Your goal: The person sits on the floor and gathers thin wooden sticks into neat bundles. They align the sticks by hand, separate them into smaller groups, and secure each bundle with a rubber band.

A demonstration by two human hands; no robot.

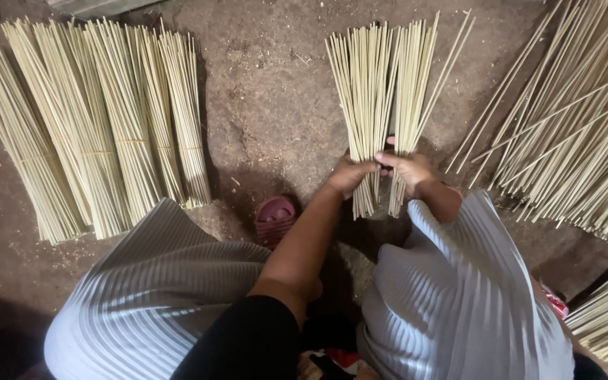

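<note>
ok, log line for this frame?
left hand: grips stick bundle | right hand: grips same bundle | tied bundles: on ground, left | loose sticks: right

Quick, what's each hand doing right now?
Left hand: closed around the bundle of sticks.
Right hand: closed on the same bundle, beside the left.

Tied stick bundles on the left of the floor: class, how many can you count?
About 5 tied bundles, fanned side by side on the dirt floor at upper left; overlaps may hide more. The sticks gripped by both hands and the loose pile at right are separate.
</note>
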